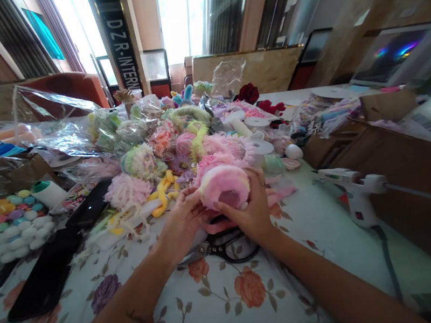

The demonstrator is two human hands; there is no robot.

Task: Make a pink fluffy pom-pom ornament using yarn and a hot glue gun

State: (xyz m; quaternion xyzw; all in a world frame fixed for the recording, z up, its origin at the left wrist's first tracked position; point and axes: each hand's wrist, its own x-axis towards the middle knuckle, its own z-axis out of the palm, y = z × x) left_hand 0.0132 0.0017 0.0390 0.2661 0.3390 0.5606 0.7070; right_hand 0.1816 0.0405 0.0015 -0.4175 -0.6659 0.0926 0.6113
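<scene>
A pink fluffy ring (pixel 225 182) with a pale rim is held up over the table between both hands. My right hand (pixel 255 204) is closed on its right side, the thumb across the front and the fingers behind. At its lower left edge, my left hand (pixel 185 215) is closed, with some of its fingertips hidden. Black-handled scissors (pixel 235 248) lie just below the hands on the flowered cloth. A pink strip (pixel 282 194) lies at the right, and yellow fuzzy stems (pixel 163 194) are left of my left hand.
Behind the hands is a heap of pastel yarn flowers (pixel 144 162) and wrapped pieces. Pom-poms (pixel 17 231) and a black phone (pixel 45 276) lie at left. A white glue gun (pixel 353 191) leans by a cardboard box (pixel 402 181) at right, its cord (pixel 388 259) running forward.
</scene>
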